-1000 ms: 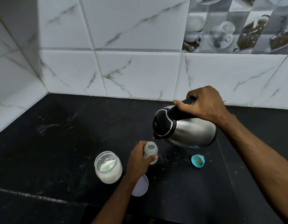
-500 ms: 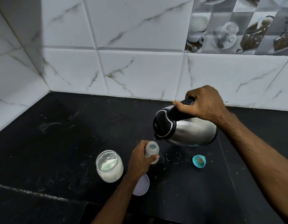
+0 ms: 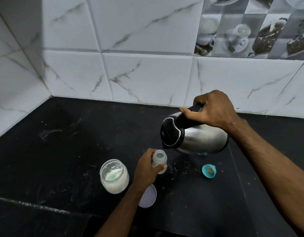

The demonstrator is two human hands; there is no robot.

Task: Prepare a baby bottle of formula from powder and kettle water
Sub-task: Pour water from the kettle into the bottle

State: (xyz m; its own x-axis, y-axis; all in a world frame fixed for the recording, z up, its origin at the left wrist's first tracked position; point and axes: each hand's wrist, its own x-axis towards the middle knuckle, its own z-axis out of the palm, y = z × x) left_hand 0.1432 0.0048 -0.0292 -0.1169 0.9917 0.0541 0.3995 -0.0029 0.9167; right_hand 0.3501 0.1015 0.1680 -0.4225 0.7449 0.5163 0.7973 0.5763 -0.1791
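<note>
The step in hand looks like the water pour. The right hand (image 3: 214, 109) is wrapped around the black handle of the steel kettle (image 3: 194, 135), which is tipped well over, its long axis lying nearly level and running from 3 o'clock to 9 o'clock, lid and spout facing 9 o'clock. The spout lip hangs just above and slightly to the 1 o'clock side of the baby bottle (image 3: 159, 160). No stream of water can be made out.

The left hand (image 3: 146, 170) is curled around the bottle, which stands on the black bench (image 3: 62, 151) near its front middle, its long axis roughly upright and its open mouth pointing up. The powder jar (image 3: 114, 176) stands open just beside it at 9 o'clock; the teal teat ring (image 3: 209, 171) lies apart at 3 o'clock.

The next move likely calls for a slow, small tilt, the spout kept over that narrow mouth and the bottle held steady.
</note>
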